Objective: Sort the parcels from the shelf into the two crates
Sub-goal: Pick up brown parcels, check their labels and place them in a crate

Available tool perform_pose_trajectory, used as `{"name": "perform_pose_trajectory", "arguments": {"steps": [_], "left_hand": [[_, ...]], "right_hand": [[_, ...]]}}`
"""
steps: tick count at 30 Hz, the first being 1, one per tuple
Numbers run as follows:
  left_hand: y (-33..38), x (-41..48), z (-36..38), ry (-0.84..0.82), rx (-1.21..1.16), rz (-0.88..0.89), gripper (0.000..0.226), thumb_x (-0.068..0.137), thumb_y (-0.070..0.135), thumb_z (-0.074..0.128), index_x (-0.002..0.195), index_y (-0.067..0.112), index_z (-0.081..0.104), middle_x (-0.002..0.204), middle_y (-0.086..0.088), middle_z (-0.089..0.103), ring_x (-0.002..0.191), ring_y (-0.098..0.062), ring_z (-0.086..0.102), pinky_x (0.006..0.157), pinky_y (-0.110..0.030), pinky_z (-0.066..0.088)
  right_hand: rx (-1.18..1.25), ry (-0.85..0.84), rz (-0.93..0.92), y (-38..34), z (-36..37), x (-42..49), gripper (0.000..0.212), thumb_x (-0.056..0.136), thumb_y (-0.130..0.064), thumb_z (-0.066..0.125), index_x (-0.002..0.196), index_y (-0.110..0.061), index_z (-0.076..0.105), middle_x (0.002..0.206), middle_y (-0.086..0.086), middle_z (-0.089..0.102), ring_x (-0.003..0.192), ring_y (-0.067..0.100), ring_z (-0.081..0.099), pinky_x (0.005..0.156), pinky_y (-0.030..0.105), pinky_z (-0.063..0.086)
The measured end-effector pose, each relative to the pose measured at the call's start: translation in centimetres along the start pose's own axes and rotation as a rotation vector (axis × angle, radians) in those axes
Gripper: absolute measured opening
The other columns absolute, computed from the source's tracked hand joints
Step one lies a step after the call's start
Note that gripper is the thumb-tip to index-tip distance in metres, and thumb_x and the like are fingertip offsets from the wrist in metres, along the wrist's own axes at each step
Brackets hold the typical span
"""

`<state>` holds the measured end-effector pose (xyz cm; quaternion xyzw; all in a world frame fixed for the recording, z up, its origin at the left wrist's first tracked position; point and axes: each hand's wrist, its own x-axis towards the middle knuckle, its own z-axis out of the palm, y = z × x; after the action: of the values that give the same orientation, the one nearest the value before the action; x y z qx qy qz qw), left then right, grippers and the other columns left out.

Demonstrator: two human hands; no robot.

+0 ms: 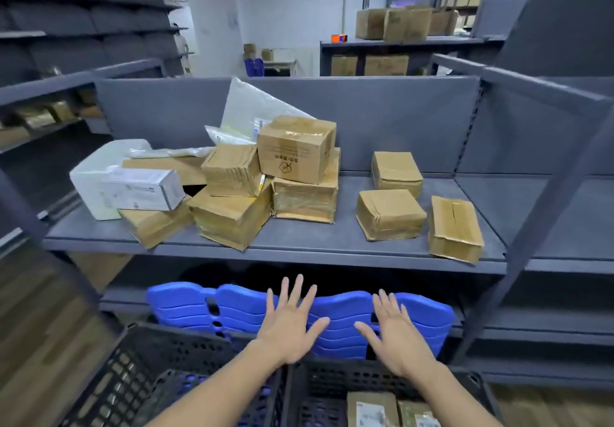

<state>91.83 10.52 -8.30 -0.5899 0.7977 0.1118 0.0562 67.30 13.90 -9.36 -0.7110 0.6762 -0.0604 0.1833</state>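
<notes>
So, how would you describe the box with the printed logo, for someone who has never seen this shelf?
Start at the grey shelf, then the pile of parcels on its left half. The logo box is the topmost carton in that pile, slightly tilted. It alone has a dark flower-like mark and text printed on its front face.

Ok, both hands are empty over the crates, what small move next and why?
Probably lift the right hand to the taped cardboard box standing apart from the pile: that hand is open and empty, and nothing rests on that box.

Brown parcels [305,150], grey shelf [299,237], black crates [186,353].
</notes>
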Motion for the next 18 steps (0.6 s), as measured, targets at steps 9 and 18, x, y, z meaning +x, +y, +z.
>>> {"name": "perform_pose_trajectory", "arguments": {"steps": [9,18], "left_hand": [[-1.2,2.7,-5.4,0.170,-0.097,0.036,0.079,0.104,0.069,0.021,0.167,0.025,-0.001,0.173,-0.001,-0.011,0.160,-0.028,-0.010,0.130,-0.048,0.003],[-3.5,11.2,-12.5,0.514,-0.828,-0.287,0.080,0.104,0.046,0.054,0.164,0.005,0.021,0.169,-0.015,0.025,0.155,-0.029,0.025,0.126,-0.039,0.022]], "right_hand": [[0.201,0.265,-0.027,-3.3,-3.2,2.3,0.069,0.105,-0.055,0.045,0.160,-0.014,0.036,0.164,0.001,0.040,0.151,0.018,0.037,0.118,0.032,0.036],[0.961,0.375,0.091,-9.2,-9.1,13.4,0.065,0.098,-0.040,0.068,0.153,-0.012,0.047,0.156,0.005,0.050,0.142,0.020,0.049,0.121,0.039,0.037]]}}
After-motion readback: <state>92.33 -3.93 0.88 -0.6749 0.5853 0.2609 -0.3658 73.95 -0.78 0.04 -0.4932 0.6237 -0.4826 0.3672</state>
